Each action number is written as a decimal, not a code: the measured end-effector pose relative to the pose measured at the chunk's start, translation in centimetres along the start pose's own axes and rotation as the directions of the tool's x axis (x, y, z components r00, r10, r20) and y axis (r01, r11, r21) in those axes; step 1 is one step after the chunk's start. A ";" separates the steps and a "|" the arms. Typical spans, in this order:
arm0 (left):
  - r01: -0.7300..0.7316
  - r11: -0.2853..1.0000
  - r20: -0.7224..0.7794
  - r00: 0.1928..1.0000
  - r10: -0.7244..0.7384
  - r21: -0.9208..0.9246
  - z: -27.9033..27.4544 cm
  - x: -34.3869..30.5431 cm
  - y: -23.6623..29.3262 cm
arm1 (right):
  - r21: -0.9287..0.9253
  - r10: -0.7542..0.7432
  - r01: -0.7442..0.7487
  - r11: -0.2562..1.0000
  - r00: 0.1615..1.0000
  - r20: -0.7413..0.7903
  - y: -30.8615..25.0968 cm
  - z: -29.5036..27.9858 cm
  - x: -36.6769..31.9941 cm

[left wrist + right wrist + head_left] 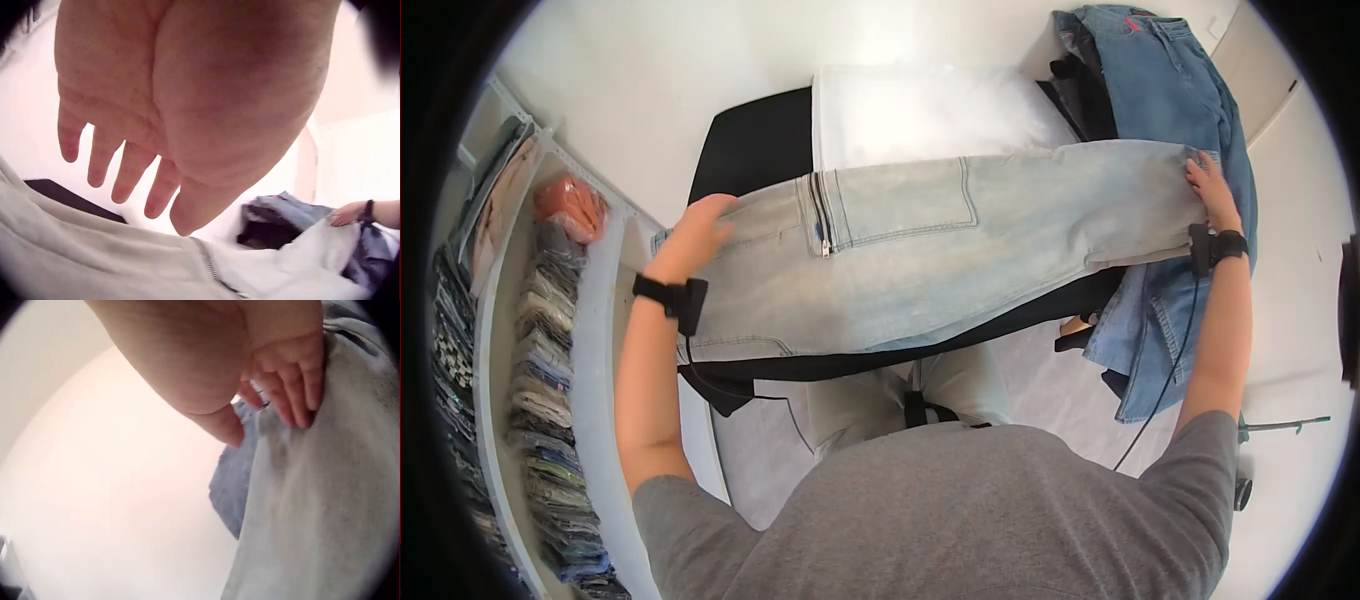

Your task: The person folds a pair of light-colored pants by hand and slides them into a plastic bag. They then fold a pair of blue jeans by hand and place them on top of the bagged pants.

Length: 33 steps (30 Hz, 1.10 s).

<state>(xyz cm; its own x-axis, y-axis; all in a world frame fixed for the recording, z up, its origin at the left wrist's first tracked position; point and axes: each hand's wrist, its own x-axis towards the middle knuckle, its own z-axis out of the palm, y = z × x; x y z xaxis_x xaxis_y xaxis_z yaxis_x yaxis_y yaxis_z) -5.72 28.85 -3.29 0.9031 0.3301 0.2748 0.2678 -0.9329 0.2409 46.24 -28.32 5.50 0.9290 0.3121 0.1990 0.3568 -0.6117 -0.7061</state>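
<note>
Light-wash jeans (1020, 215), with a zipper (822, 215) and a stitched pocket panel, lie lengthwise across a black surface in the head view. At their left end is my left hand (695, 240); the left wrist view shows that hand (169, 100) with fingers straight and spread, above the pale cloth (125, 256). My right hand (1215, 195) is at the far right end of the jeans. In the right wrist view its extended fingers (294, 394) rest on the cloth (312, 487), the thumb held apart from them.
Darker blue jeans (1170, 80) are heaped at the back right and hang down the right side. Behind the light jeans lies a white sheet-like item (930, 115) on the black surface (750, 145). Shelves (585, 330) with folded, bagged garments (550, 400) stand at the left.
</note>
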 end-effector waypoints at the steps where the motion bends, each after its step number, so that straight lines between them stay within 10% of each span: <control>1: -0.097 0.995 0.026 0.995 0.098 -0.005 -0.3 -0.9 2.1 | 0.036 0.021 -0.021 0.999 1.000 0.010 0.0 -0.2 0.0; 3: -0.163 0.985 0.027 0.986 0.165 -0.061 -0.3 -3.4 8.5 | -0.151 0.049 -0.052 0.987 0.999 -0.021 -0.7 0.5 -0.6; 5: -0.151 0.983 0.073 0.985 0.159 -0.101 1.0 -5.5 14.2 | -0.150 -0.368 0.370 0.917 0.929 0.043 -3.6 3.8 -4.3; 8: -0.151 0.979 0.007 0.988 0.154 -0.136 4.7 -6.4 18.9 | 0.114 -0.385 0.371 0.922 0.839 0.385 -13.1 11.7 -17.5; 9: -0.150 0.986 -0.020 0.989 0.149 -0.070 5.7 -6.4 19.8 | 0.101 -0.444 0.461 0.882 0.738 0.508 -14.7 13.7 -20.9; 10: -0.147 0.989 -0.047 0.988 0.147 -0.004 6.5 -6.6 20.1 | 0.241 -0.247 0.102 0.965 0.662 0.708 -16.2 15.3 -23.8; 11: -0.147 0.989 -0.035 0.989 0.147 -0.005 7.0 -6.7 19.7 | 0.311 -0.402 0.259 0.915 0.497 0.769 -16.3 17.0 -25.4; 13: -0.102 0.990 0.070 0.992 0.109 -0.098 7.4 -6.2 18.3 | 0.593 -0.764 0.492 0.637 0.302 0.570 -15.2 21.3 -27.9; 16: 0.056 0.920 0.109 0.994 -0.015 -0.387 4.7 -4.3 17.7 | 0.620 -0.822 0.540 0.569 0.408 0.398 -15.4 25.4 -29.2; 21: 0.206 0.863 0.299 0.952 -0.067 -0.461 2.2 -2.7 18.1 | 0.350 -0.688 0.600 0.720 0.686 0.239 -17.6 28.4 -27.7; 23: 0.127 0.887 0.213 0.977 -0.033 -0.444 2.4 -3.3 18.6 | 0.392 -0.535 0.365 0.844 0.558 0.634 -19.5 28.2 -27.1; 25: 0.054 0.905 0.132 0.991 0.002 -0.421 2.7 -4.2 19.0 | 0.573 -0.759 0.512 0.640 0.540 0.365 -18.4 31.0 -27.0; 28: -0.022 0.937 0.091 0.994 0.058 -0.349 2.9 -5.2 19.0 | 0.414 -0.428 0.179 0.893 0.050 0.902 -20.4 30.1 -26.1; 33: 0.050 0.907 -0.043 0.996 -0.075 -0.418 2.7 -7.8 17.6 | 0.353 -0.393 0.428 0.832 0.006 0.920 -18.8 29.6 -28.9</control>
<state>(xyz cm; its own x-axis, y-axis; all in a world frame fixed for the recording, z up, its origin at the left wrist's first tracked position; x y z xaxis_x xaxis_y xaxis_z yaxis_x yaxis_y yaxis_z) -7.18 9.45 -3.71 0.8654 0.4046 0.2955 0.1475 -0.7694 0.6215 9.82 -4.36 -7.07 -0.2253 0.9107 -0.3462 0.6595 -0.1190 -0.7422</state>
